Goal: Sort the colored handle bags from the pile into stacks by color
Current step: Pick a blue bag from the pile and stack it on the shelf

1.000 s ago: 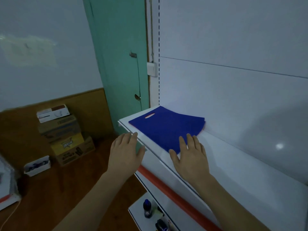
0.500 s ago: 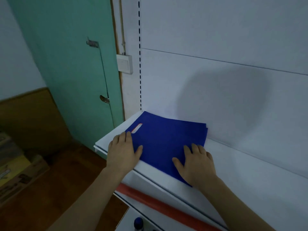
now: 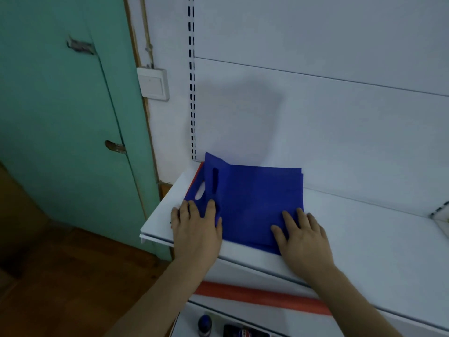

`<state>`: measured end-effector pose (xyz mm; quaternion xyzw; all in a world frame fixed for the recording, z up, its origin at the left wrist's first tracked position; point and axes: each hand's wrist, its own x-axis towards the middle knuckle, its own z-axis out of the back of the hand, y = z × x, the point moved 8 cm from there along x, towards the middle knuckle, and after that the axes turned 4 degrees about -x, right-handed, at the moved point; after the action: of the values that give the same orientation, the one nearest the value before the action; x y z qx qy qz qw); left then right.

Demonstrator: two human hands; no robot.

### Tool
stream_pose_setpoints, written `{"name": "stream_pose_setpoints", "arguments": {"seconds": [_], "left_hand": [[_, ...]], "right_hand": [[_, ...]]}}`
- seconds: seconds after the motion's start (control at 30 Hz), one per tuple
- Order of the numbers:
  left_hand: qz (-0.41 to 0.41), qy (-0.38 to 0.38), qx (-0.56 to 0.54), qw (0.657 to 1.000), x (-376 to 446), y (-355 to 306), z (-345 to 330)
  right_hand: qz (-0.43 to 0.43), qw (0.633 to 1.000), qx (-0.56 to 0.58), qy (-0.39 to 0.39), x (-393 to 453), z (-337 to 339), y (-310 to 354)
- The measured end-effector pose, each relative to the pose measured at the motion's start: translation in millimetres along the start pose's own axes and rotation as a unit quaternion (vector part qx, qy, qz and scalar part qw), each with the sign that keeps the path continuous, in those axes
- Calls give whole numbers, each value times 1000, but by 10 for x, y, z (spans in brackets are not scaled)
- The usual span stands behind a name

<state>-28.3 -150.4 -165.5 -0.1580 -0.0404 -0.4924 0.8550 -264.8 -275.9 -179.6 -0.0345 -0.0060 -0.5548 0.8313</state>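
Note:
A stack of blue handle bags (image 3: 257,200) lies flat at the left end of a white shelf (image 3: 364,229). The top bag's left end, with its handle slot (image 3: 215,178), curls up off the stack. A white oval handle hole shows in the bags below it. My left hand (image 3: 194,229) lies on the stack's near left corner, fingers apart, right beside the raised end. My right hand (image 3: 301,237) presses flat on the near right corner. A thin red edge (image 3: 196,176) peeks out under the stack's left side.
A white back panel (image 3: 315,105) with a slotted upright rises behind the shelf. A teal door (image 3: 68,117) and a wall switch (image 3: 153,83) are to the left. Below are a red strip (image 3: 262,295), a lower shelf with small bottles (image 3: 204,324), and wooden floor.
The view has swung right and closer to the shelf. Both hands slid onto the stack's near corners, and the top bag's left handle end has lifted up.

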Motion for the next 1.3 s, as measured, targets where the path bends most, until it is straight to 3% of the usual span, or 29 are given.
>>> {"name": "stream_pose_setpoints", "arguments": {"seconds": [0.2, 0.33, 0.47, 0.57, 0.67, 0.83, 1.0, 1.1, 1.3], "left_hand": [[-111, -29, -126, 985, -54, -216, 135], [-177, -44, -265, 947, -106, -427, 273], [-82, -39, -367, 926, -40, -359, 456], [-4, -59, -336, 940, 111, -117, 565], [54, 24, -340, 939, 242, 118, 469], [26, 58, -413, 908, 354, 108, 512], [-19, -9, -471, 882, 239, 9, 649], [8, -26, -520, 854, 268, -29, 648], [10, -33, -491, 870, 290, -145, 628]], "right_hand": [[-68, 998, -10, -16, -120, 56, -87], [-85, 992, 89, -13, -111, 143, -168], [-133, 964, 230, 12, -16, 198, -336], [-168, 940, 297, 28, 30, 207, -438], [-168, 929, 329, 30, 21, 256, -507], [-139, 915, 371, -76, -118, 417, -612], [-106, 840, 489, -209, -380, 731, -742], [-108, 824, 515, -210, -415, 760, -799], [-104, 837, 500, -197, -442, 652, -686]]}}
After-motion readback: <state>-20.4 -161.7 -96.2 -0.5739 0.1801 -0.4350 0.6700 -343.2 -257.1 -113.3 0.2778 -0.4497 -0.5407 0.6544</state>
